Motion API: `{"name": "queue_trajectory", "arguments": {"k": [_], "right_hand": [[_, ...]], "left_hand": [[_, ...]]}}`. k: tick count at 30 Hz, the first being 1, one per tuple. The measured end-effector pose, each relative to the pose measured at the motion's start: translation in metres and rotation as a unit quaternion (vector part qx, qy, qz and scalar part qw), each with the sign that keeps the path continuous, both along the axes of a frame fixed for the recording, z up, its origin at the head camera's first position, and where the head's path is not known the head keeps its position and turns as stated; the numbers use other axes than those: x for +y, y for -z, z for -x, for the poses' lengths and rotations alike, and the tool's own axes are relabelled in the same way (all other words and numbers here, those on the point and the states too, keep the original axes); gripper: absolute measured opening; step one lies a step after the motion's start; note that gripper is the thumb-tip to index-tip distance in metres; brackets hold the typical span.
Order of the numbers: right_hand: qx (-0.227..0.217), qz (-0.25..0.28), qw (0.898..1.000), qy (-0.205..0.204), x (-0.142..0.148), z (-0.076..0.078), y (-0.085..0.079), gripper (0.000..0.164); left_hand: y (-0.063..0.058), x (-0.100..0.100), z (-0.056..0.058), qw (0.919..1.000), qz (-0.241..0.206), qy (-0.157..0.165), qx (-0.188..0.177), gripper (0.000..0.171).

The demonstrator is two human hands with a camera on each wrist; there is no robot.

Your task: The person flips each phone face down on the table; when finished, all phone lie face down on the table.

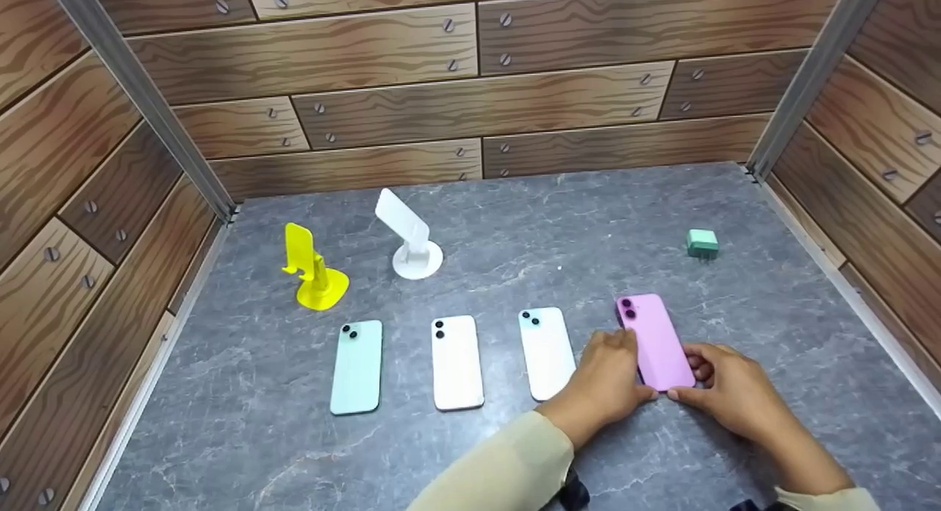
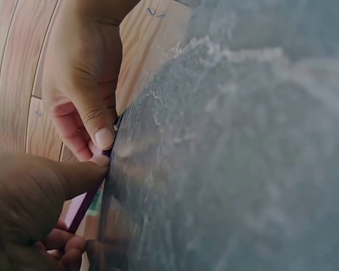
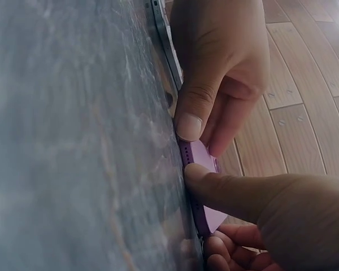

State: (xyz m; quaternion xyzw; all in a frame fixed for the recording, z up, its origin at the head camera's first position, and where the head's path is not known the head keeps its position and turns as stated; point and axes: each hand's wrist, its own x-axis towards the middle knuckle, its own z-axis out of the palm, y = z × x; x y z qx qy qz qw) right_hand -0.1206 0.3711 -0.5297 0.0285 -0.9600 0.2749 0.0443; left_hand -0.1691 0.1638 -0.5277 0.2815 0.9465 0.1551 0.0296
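A pink smartphone point(image 1: 658, 342) lies back up on the grey marbled table, slightly tilted, its two lenses at the far left corner. My left hand point(image 1: 606, 375) holds its left edge, with the thumb at the near end. At the right edge, the curled fingers of my right hand point(image 1: 735, 390) grip the phone, and that thumb presses the near end beside the left one. In the right wrist view both thumbs touch the phone's lower edge point(image 3: 187, 151), where small holes show. The left wrist view shows only a thin side of the phone point(image 2: 82, 209).
Left of the hands lie a white phone with a pale blue camera patch point(image 1: 546, 353), another white phone point(image 1: 457, 362) and a mint phone point(image 1: 356, 367). Behind them stand a yellow phone stand point(image 1: 322, 289) and a white one point(image 1: 417, 259). A small green block point(image 1: 702, 243) sits back right.
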Motion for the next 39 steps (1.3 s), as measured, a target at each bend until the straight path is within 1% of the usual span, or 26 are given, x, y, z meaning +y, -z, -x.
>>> {"name": "queue_trajectory", "arguments": {"k": [4,8,10,16,20,23,26,28,31,35,37,39], "right_hand": [[-0.005,-0.002,1.000,-0.001,0.001,0.001,0.000,0.069],[-0.019,-0.003,1.000,-0.003,0.003,0.002,0.000,0.068],[-0.021,-0.004,1.000,-0.002,0.003,0.003,0.000,0.067],[-0.009,-0.006,1.000,-0.004,0.003,0.004,0.000,0.064],[-0.016,-0.007,1.000,-0.003,0.003,0.003,0.000,0.065],[-0.024,-0.003,1.000,-0.001,0.001,0.003,-0.001,0.067],[-0.022,-0.004,1.000,0.002,-0.001,0.002,-0.003,0.074],[-0.011,-0.007,1.000,0.000,-0.005,0.001,-0.004,0.081],[0.025,-0.016,1.000,-0.005,-0.012,0.001,-0.006,0.087],[0.092,-0.022,0.995,-0.007,-0.022,0.004,-0.010,0.081],[0.117,-0.025,0.993,-0.008,-0.027,0.007,-0.013,0.079],[0.130,-0.033,0.991,-0.010,-0.032,0.011,-0.016,0.081]], "left_hand": [[0.000,-0.002,0.000,0.9990,0.023,0.018,0.034,0.073],[0.001,-0.003,0.000,0.9984,0.027,0.025,0.043,0.059],[0.001,-0.003,0.000,0.9982,0.027,0.026,0.046,0.059],[-0.001,-0.002,0.000,0.9971,0.038,0.027,0.059,0.059],[0.000,-0.003,0.000,0.9974,0.034,0.024,0.059,0.060],[0.002,-0.004,0.001,0.9973,0.030,0.023,0.064,0.061],[0.002,-0.007,0.001,0.9966,0.024,0.024,0.075,0.064],[0.002,-0.010,0.002,0.9962,0.019,0.024,0.082,0.068],[0.000,-0.016,0.005,0.9960,0.011,0.015,0.088,0.072],[-0.004,-0.030,0.012,0.9960,-0.002,-0.008,0.089,0.073],[-0.008,-0.038,0.015,0.9952,-0.007,-0.019,0.096,0.073],[-0.011,-0.047,0.019,0.9937,-0.013,-0.028,0.108,0.074]]}}
